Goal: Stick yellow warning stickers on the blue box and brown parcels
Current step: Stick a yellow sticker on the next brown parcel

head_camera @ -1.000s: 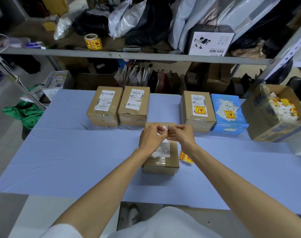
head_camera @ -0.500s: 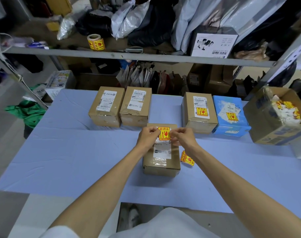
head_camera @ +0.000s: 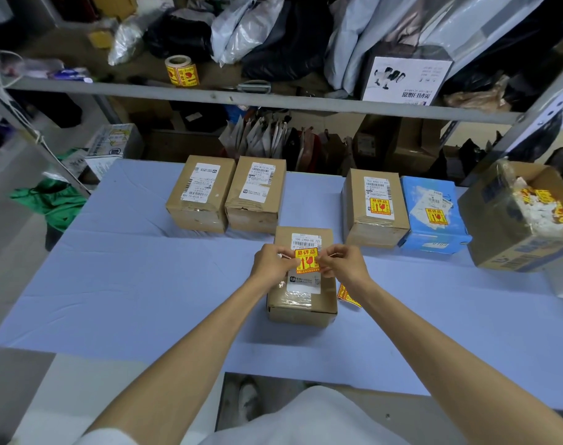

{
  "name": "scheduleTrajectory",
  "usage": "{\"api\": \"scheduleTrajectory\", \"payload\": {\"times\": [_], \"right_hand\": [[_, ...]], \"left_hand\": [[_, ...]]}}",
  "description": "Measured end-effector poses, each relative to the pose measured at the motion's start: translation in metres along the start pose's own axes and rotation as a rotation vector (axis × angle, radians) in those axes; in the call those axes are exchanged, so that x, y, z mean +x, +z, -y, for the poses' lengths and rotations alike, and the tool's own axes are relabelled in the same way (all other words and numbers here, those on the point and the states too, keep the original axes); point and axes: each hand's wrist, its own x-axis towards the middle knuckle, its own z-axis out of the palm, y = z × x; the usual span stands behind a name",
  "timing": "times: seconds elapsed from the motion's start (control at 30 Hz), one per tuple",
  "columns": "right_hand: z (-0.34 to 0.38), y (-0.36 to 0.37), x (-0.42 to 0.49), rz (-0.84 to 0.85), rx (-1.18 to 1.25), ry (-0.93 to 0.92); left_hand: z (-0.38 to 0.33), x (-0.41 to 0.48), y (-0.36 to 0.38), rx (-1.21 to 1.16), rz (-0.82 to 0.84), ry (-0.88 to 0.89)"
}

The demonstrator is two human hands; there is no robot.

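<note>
The left hand (head_camera: pixel 272 263) and right hand (head_camera: pixel 344 264) had curled fingers, each pinching one side edge of the yellow sticker (head_camera: pixel 307 260) over the nearest brown parcel (head_camera: pixel 302 303). The parcel stood mid-table (head_camera: pixel 145 284) with bare blue cloth on its left and a loose sticker (head_camera: pixel 347 295) just beside its right. The held sticker bore red print.

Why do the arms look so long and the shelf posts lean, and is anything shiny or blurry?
Head view: the wide-angle lens stretches the forearms and splays the shelf posts; light is soft and shadows faint; clear tape on the near brown parcel glints; the yellow sticker reads sharp, while the frame's edges soften.
</note>
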Motion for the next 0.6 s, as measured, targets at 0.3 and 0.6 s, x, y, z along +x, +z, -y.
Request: {"api": "scheduleTrajectory", "payload": {"times": [0.3,0.6], "right_hand": [[-0.022,0.01,-0.016,-0.081,-0.105,-0.054],[-0.027,0.015,-0.012,-0.128,-0.2,-0.029]], "left_hand": [[0.007,-0.008,-0.004,0.214,0.046,0.063],[0.018,-0.006,0.005,0.25,0.006,0.016]]}}
